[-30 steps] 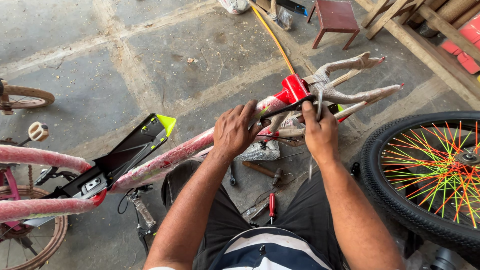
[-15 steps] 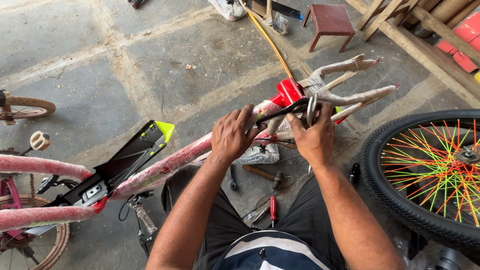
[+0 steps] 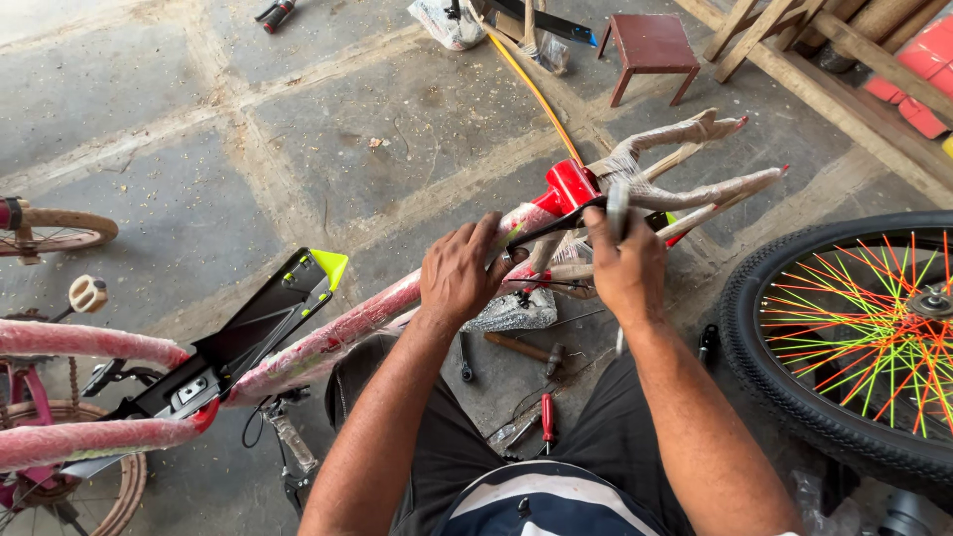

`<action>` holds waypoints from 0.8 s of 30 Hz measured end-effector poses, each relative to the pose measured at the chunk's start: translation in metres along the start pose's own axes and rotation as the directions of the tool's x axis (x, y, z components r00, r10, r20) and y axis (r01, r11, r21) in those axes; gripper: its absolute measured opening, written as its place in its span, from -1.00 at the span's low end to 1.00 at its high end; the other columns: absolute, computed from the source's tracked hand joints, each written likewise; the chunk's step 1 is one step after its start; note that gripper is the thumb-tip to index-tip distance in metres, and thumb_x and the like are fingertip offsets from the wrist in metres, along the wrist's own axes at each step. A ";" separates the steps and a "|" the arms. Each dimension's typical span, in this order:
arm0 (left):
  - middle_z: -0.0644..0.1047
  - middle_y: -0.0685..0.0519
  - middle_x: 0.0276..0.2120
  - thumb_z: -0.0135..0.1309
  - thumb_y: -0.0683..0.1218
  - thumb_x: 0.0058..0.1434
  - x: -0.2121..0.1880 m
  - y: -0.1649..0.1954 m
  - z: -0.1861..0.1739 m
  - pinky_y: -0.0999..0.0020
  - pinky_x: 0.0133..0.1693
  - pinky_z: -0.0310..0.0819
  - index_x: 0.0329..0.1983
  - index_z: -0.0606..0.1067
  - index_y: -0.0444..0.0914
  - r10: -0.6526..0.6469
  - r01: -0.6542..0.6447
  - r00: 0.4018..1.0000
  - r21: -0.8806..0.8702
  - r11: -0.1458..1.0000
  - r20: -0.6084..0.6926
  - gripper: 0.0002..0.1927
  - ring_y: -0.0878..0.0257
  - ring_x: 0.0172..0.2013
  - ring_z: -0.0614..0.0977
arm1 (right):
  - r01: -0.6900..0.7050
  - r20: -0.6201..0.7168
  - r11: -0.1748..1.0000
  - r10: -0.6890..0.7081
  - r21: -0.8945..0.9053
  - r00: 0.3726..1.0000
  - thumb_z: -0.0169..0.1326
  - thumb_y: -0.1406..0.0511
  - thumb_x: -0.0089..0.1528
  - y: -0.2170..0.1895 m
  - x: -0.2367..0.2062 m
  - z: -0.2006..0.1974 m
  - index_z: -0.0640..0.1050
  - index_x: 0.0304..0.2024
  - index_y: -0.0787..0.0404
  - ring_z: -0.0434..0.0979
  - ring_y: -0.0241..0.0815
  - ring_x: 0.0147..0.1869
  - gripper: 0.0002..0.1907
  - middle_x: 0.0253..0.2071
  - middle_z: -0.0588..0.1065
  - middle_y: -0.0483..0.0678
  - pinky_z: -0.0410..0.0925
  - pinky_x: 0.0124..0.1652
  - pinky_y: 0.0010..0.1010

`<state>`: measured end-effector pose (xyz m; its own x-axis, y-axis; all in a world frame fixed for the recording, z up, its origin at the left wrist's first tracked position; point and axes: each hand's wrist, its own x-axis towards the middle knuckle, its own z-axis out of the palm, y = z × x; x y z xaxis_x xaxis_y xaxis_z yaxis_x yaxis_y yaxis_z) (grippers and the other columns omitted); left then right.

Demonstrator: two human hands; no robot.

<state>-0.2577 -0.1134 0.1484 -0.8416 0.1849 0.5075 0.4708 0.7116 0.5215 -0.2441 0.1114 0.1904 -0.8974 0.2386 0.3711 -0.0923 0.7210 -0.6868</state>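
Observation:
A red bicycle frame (image 3: 347, 333) wrapped in clear plastic lies across my lap, its wrapped rear stays (image 3: 695, 189) pointing away to the right. My left hand (image 3: 465, 273) grips the wrapped tube near the red seat joint (image 3: 571, 187). My right hand (image 3: 627, 266) holds a grey metal spanner (image 3: 617, 208) upright against a black strip by that joint. A black carrier with yellow-green tips (image 3: 258, 323) is fixed further left on the frame.
A wheel with a black tyre and bright coloured spokes (image 3: 864, 337) stands at the right. A hammer (image 3: 526, 349), a red-handled screwdriver (image 3: 546, 417) and a small spanner (image 3: 465, 359) lie on the concrete floor below. A brown stool (image 3: 650, 45) and wooden planks (image 3: 854, 69) are behind. Another pink bicycle (image 3: 60, 397) is at left.
My right hand has turned the spanner from lying across the joint to standing upright. My left hand stays on the tube. The view has shifted slightly.

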 end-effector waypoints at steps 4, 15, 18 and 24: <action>0.57 -0.06 -0.27 0.15 0.25 0.23 0.000 0.000 0.000 0.04 -0.15 0.46 0.21 0.45 -0.19 -0.011 0.011 1.000 0.004 1.000 0.012 -0.39 -0.07 -0.19 0.64 | 0.240 -0.062 0.970 -0.242 -0.045 0.968 0.29 -0.05 0.20 0.000 0.002 -0.002 0.32 -0.09 0.36 0.53 0.12 -0.29 -0.33 -0.32 0.46 0.07 0.37 -0.29 -0.05; 0.57 -0.06 -0.30 0.12 0.30 0.25 0.002 0.001 -0.001 0.04 -0.17 0.47 0.19 0.45 -0.19 -0.015 0.015 0.999 0.000 1.000 0.029 -0.38 -0.06 -0.20 0.64 | 0.149 -0.040 0.988 -0.148 0.033 0.988 0.32 -0.07 0.13 0.000 0.000 0.000 0.34 -0.09 0.34 0.55 0.00 -0.32 -0.30 -0.37 0.48 0.02 0.40 -0.27 -0.10; 0.57 -0.05 -0.30 0.12 0.30 0.26 0.003 0.001 -0.001 0.04 -0.17 0.46 0.19 0.46 -0.18 -0.005 0.005 1.000 -0.006 1.000 0.023 -0.39 -0.07 -0.20 0.64 | 0.001 -0.019 0.996 0.000 0.085 1.000 0.21 -0.10 0.26 0.002 0.000 0.000 0.45 -0.10 0.25 0.59 -0.05 -0.26 -0.43 -0.34 0.53 -0.02 0.42 -0.20 -0.12; 0.57 -0.06 -0.29 0.12 0.30 0.26 0.001 0.001 -0.001 0.04 -0.16 0.47 0.19 0.46 -0.18 -0.013 0.014 1.000 -0.004 1.000 0.024 -0.39 -0.07 -0.20 0.64 | 0.253 -0.076 0.965 -0.259 -0.073 0.963 0.15 -0.15 0.35 0.002 0.000 0.003 0.36 -0.06 0.36 0.54 0.14 -0.23 -0.33 -0.28 0.49 0.10 0.38 -0.22 -0.02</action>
<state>-0.2577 -0.1131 0.1500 -0.8540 0.1917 0.4836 0.4604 0.7115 0.5309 -0.2451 0.1107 0.1875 -0.8077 0.0925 0.5823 -0.2848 0.8035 -0.5227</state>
